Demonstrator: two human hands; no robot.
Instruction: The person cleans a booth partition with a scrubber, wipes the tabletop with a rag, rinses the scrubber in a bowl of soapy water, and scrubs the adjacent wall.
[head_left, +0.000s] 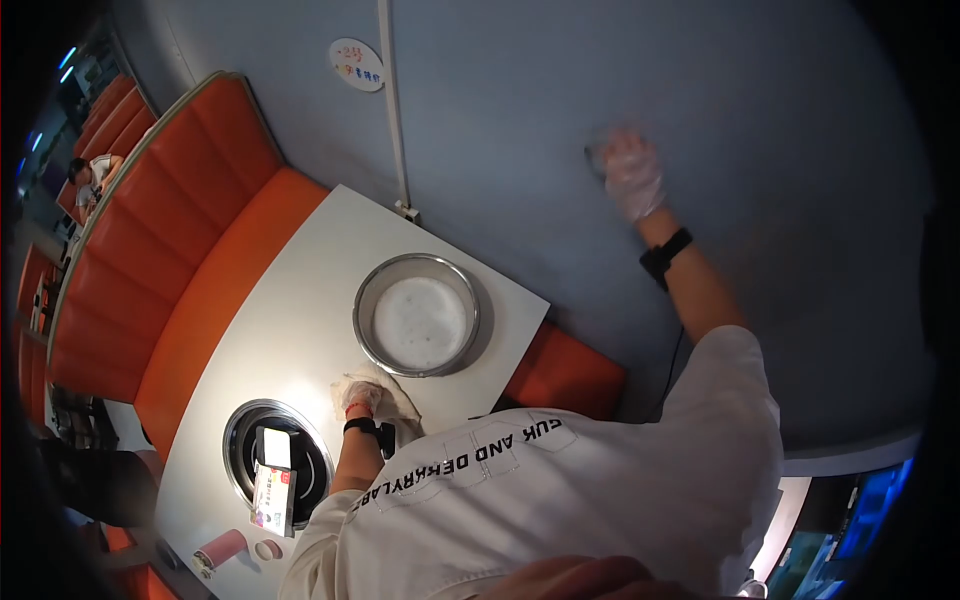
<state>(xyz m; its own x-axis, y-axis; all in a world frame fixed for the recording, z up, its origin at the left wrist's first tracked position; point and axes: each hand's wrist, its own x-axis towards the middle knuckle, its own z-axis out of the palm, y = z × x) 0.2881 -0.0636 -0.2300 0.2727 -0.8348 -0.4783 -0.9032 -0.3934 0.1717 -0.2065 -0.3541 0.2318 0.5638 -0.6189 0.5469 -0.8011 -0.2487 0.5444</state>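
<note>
My left hand, in a clear plastic glove, is closed on a beige cloth on the white table. Just beyond it stands a round metal basin of whitish, foamy liquid. My right hand, gloved too, is raised against the grey-blue wall. It is blurred, and its fingers are bent around something small and dark that I cannot make out.
Set in the table is a round burner, with a small stand and card over it. Nearby are a pink cup and a small round lid. Orange seating lines the left; a person sits farther back.
</note>
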